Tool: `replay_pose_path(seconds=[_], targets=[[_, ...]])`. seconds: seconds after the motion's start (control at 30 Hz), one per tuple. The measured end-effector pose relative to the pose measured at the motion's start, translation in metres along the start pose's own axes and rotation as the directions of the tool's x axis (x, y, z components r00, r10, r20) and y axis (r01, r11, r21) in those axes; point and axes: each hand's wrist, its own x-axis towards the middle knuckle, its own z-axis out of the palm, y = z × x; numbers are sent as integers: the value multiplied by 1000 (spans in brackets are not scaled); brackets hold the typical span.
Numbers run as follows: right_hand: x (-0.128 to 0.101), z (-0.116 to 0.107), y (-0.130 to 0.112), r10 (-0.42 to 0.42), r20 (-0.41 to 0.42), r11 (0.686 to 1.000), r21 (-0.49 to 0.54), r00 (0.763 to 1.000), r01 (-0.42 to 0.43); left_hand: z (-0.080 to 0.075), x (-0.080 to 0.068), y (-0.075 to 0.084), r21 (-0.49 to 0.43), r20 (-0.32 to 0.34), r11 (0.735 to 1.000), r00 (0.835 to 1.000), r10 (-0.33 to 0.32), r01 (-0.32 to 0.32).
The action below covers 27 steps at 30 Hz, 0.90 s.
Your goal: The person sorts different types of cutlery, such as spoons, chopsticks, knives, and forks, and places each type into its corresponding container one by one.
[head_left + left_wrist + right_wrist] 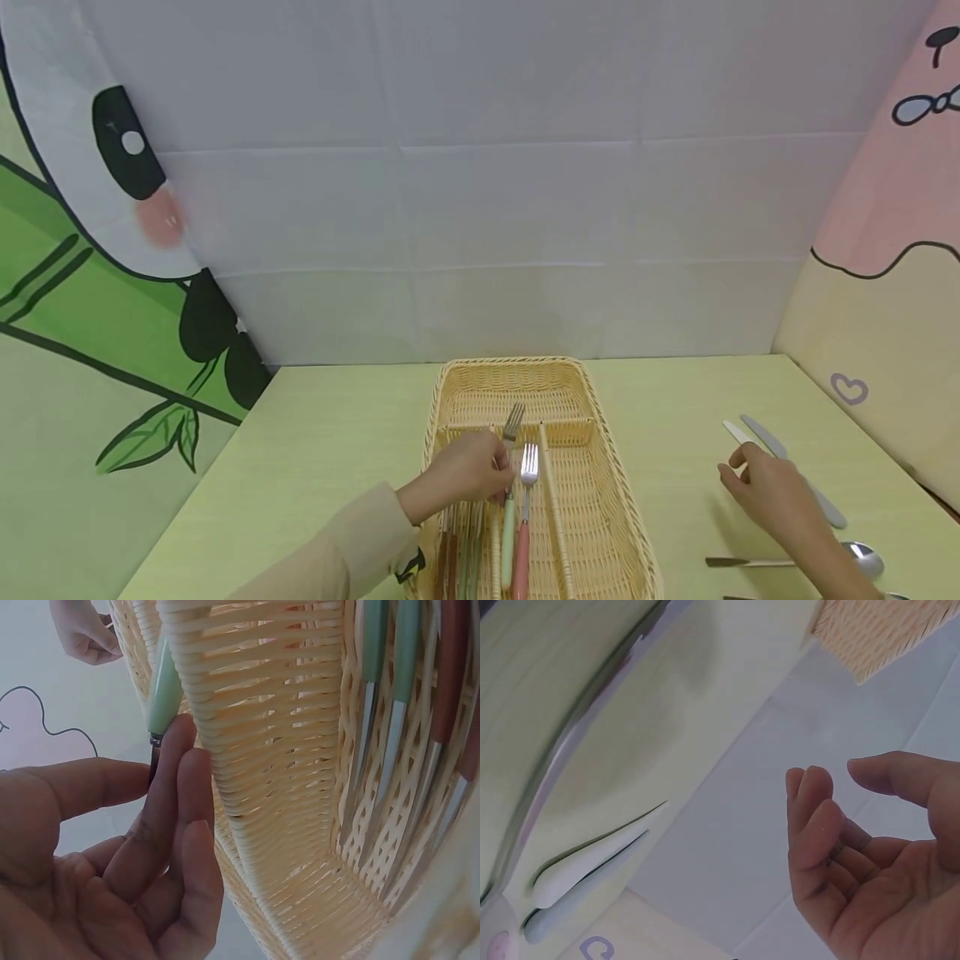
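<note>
Now, on the pale table [337, 442] sits a wicker basket [630, 517]; over it the left hand [471, 467] has thumb and fingers pinched together, while the right hand [780, 493], loosely curled, grips nothing; and that's a green-handled fork [507, 542] in the pinch, handle in the middle compartment [538, 508] (pink-handled fork [521, 550] right alongside).

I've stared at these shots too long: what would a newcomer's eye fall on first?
Probably the large cartoon face at far left, with its bold dark eye. Next comes the wicker basket near the centre, where the left hand pinches a green-handled fork beside a pink-handled fork. Off to the right, the empty right hand hovers near a knife and a spoon.
</note>
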Motion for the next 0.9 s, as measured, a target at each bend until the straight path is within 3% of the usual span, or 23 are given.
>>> replay_pose_path(seconds=[0.23, 0.5, 0.9], targets=[[2, -7, 13, 49, 45, 999, 3, 998, -49, 1, -1, 1, 23, 16, 1000, 1000, 18, -19], [6, -9, 31, 91, 82, 996, -27, 992, -89, 2, -3, 3, 63, 31, 998, 1000, -2, 0], [12, -14, 55, 188, 158, 980, -98, 969, -174, 3, -4, 1, 83, 52, 997, 999, -11, 7]])
